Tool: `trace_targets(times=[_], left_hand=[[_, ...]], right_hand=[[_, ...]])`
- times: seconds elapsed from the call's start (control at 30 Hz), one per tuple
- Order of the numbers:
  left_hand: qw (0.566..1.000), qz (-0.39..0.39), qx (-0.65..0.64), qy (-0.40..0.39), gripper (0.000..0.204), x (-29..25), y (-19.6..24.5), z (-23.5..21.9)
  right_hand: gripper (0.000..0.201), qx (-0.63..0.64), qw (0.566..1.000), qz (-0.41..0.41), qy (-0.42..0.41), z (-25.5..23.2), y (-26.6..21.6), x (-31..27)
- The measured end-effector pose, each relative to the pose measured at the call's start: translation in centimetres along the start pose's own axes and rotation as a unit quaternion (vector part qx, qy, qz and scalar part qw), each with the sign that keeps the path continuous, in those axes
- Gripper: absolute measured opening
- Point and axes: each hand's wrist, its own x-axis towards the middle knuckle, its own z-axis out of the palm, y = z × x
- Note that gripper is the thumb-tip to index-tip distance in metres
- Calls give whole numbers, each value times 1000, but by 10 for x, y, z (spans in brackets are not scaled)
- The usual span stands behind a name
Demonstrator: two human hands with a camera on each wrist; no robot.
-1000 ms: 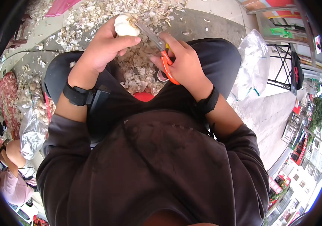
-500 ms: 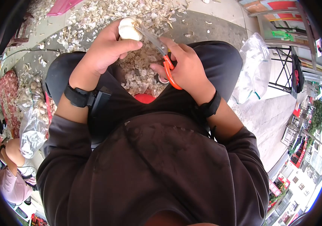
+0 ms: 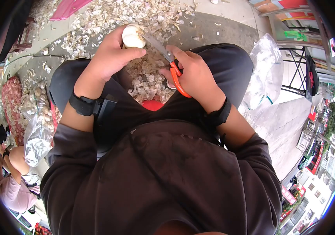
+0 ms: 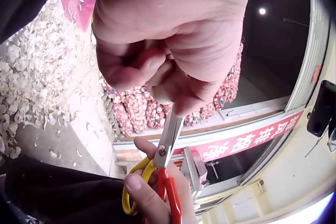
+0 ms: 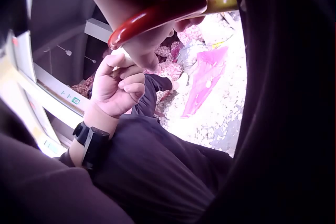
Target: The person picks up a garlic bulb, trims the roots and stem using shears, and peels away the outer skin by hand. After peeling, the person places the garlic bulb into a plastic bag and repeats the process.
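My left hand (image 3: 110, 55) grips a white garlic bulb (image 3: 132, 36) above my knees. My right hand (image 3: 193, 72) holds orange-handled scissors (image 3: 171, 62), and their steel blades reach up to the bulb. In the left wrist view the left hand (image 4: 168, 40) is curled round the bulb and the scissors (image 4: 165, 155) point up into it. The right wrist view has the orange handle (image 5: 157, 16) under my right hand's fingers, with the left hand (image 5: 118, 90) beyond.
Dry garlic skins (image 3: 108, 19) litter the ground and the gap between my knees. A clear bag of garlic (image 3: 38, 117) and red mesh sacks (image 3: 9, 98) lie at the left. Another clear plastic bag (image 3: 263, 74) lies at the right. A seated person (image 3: 11, 176) is at lower left.
Both hands have shifted slightly lower in the view, still together. The scissor blades stay at the bulb; the grips are unchanged.
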Motion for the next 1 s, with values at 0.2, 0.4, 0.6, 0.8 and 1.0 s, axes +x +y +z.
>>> trace_targets(times=[0.2,0.4,0.6,0.8,1.0], left_hand=[[1000,-27,-8,8,47,1,-2,0],[995,-14,-100,-11,47,5,-4,0],[993,18,-110,-33,53,2,-2,-2],[992,42,-117,-23,58,2,0,-3],[965,21,-235,112,36,12,-8,-11]], right_hand=[[45,-27,999,22,-16,1,6,-4],[46,91,991,96,35,-4,0,1],[53,138,981,110,76,-4,-4,4],[64,155,984,64,65,-4,-7,5],[69,123,990,12,70,-1,-7,4]])
